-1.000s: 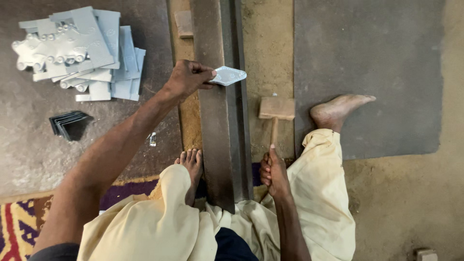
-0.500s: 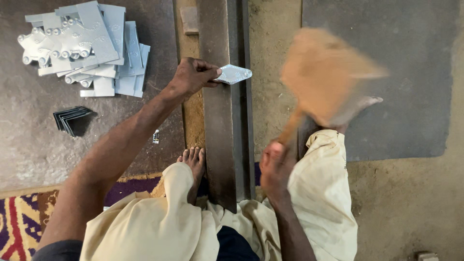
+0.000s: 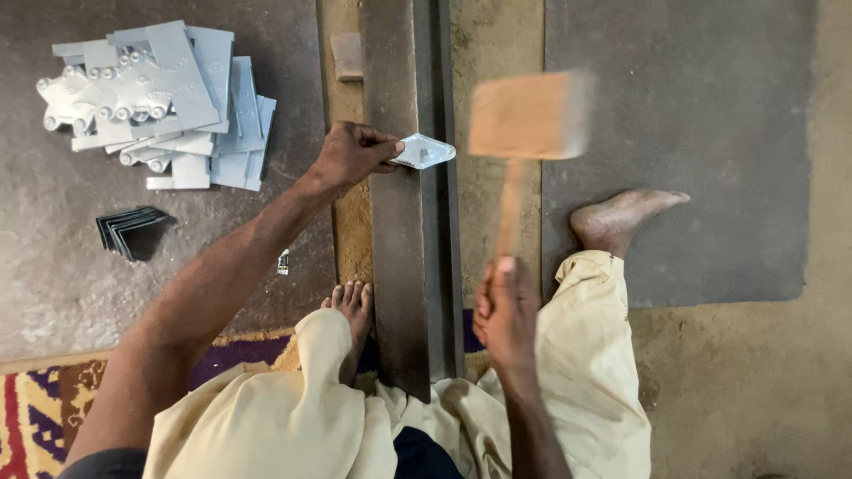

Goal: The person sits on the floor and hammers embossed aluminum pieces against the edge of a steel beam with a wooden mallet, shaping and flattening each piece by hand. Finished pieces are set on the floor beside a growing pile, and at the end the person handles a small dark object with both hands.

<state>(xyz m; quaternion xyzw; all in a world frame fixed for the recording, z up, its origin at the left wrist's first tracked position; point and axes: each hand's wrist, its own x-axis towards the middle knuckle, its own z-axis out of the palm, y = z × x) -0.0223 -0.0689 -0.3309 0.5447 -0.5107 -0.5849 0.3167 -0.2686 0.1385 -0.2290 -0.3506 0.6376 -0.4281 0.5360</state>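
Bare earthen floor (image 3: 737, 381) fills the view from above, overlaid on the right by a dark grey mat (image 3: 701, 98) and at lower left by a patterned rug (image 3: 35, 417). Down the centre runs a long steel beam (image 3: 395, 266), set lengthwise between the seated person's legs, with a small wooden block (image 3: 347, 56) just beside its far end. The left hand (image 3: 351, 155) is closed in a pinch on a small, pale, diamond-shaped metal piece (image 3: 424, 152), which lies across the beam's top with its pointed end projecting to the right. The right hand (image 3: 508, 312) is wrapped firmly around the handle of a wooden mallet (image 3: 530, 115); the mallet head is blurred and sits in the air to the right of the metal piece, not touching it. One bare foot (image 3: 352, 306) rests against the beam's left side, the other foot (image 3: 621, 217) lies on the mat's near edge. At upper left, well apart from the hands, lies a loose heap of light grey metal sheets and stamped parts (image 3: 160, 102), with a small stack of dark folded pieces (image 3: 133, 231) below it.
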